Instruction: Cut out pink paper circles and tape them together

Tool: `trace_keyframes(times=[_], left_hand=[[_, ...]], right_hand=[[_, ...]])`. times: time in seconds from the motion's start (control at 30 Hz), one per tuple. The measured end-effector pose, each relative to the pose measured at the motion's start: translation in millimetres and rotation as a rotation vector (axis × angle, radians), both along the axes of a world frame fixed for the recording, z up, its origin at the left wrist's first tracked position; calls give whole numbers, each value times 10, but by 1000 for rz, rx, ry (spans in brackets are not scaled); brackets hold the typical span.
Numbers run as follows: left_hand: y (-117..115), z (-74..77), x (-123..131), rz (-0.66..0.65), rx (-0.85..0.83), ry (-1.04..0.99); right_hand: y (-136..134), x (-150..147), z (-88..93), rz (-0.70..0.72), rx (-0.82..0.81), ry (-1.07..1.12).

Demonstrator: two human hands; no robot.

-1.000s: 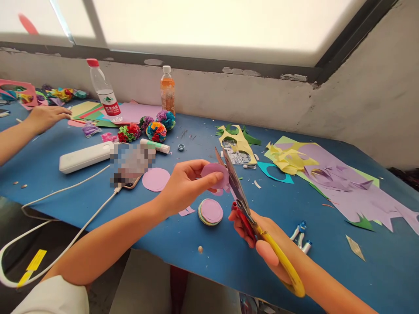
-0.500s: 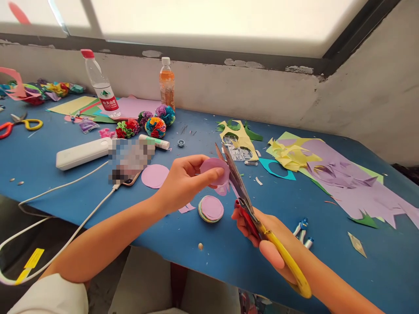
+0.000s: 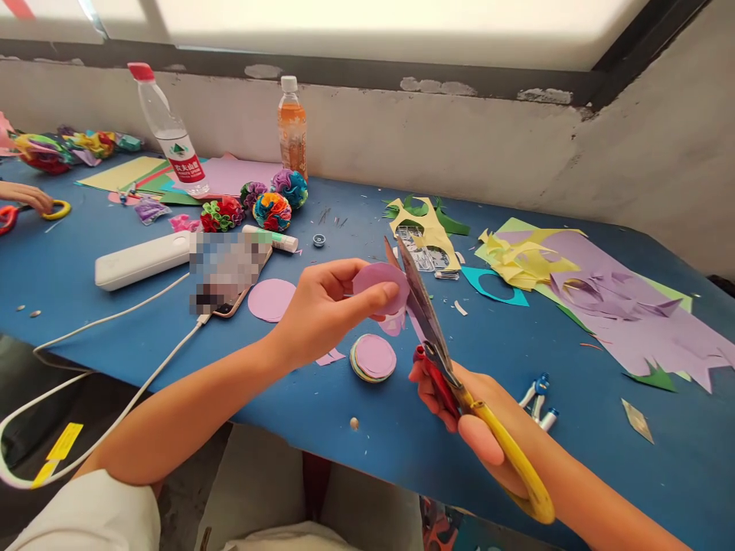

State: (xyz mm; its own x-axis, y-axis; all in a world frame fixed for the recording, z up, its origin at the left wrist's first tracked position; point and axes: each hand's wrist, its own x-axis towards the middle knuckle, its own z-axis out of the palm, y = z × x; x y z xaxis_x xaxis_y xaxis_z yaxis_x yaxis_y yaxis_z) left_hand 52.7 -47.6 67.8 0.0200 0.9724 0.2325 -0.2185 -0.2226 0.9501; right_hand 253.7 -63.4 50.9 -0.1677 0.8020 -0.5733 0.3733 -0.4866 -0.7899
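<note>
Between thumb and fingers, my left hand (image 3: 330,306) pinches a round purple paper disc (image 3: 376,289) above the table. My right hand (image 3: 459,405) is wrapped round the handles of scissors (image 3: 428,321), one red and one yellow. Their blades are slightly parted and point up and away, close against the disc's right edge. A thin purple paper strip hangs by the blades. Below my hands lies a small stack of paper circles (image 3: 374,358), purple on top. To the left rests a larger purple circle (image 3: 272,299), and purple scraps (image 3: 331,357) lie near my left wrist.
A phone (image 3: 233,275) with a white cable, a white power bank (image 3: 143,260) and a glue stick (image 3: 269,238) lie left. Behind stand two bottles (image 3: 293,138) and ruffled paper balls (image 3: 272,211). Paper offcuts (image 3: 632,298) cover the right. Another person's hand (image 3: 26,196) touches scissors (image 3: 57,210).
The view has shifted slightly. At the far left, another person's hand has come in and reached the red-and-yellow scissors there. My hands keep nearly the same pose at the purple disc.
</note>
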Motion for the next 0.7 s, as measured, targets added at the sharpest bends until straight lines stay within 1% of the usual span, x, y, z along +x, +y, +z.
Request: trace_keyframes(times=[0.13,0.23,0.33,0.5,0.6,0.67,0.7], left_hand=[[-4,-2,6,-4,3,-12],[-2,-2,6,14,-2,1],[3,-5,1,26,-2,18],[7,-6,-14,63,8,74],[35,-1,-30,127,59,197],[82,-4,-64,246,142,370],[113,-10,-95,323,189,490]], right_hand=[[-11,91,-65,69,0,33],[-23,132,-78,108,12,26],[-22,93,-36,115,36,10],[20,-9,82,69,46,36],[53,35,98,68,105,46],[78,97,78,125,189,-19],[92,128,66,168,263,-86]])
